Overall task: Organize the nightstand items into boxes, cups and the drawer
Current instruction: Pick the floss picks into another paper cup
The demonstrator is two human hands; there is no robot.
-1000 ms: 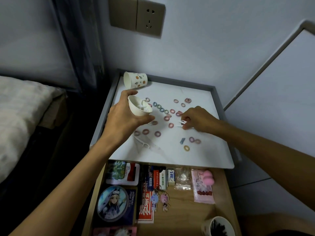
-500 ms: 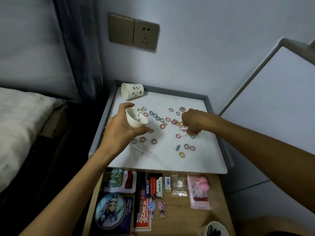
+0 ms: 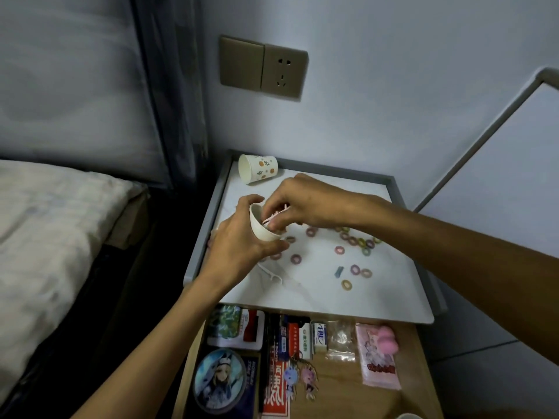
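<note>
Crossing over from the scattered hair ties (image 3: 354,241), the right hand (image 3: 305,201) now reaches the small white cup (image 3: 262,230), fingertips pinched on thin pink pieces (image 3: 276,215). The left hand (image 3: 242,246) wraps the cup above the nightstand top (image 3: 378,288), tilting it, probably to catch them.

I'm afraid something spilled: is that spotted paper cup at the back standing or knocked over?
Knocked over. The spotted paper cup lies on its side on the nightstand top, open mouth facing left.

The right hand (image 3: 305,201) covers what lies in the white cup (image 3: 263,231); the bottom edge crops the drawer (image 3: 348,388).
</note>
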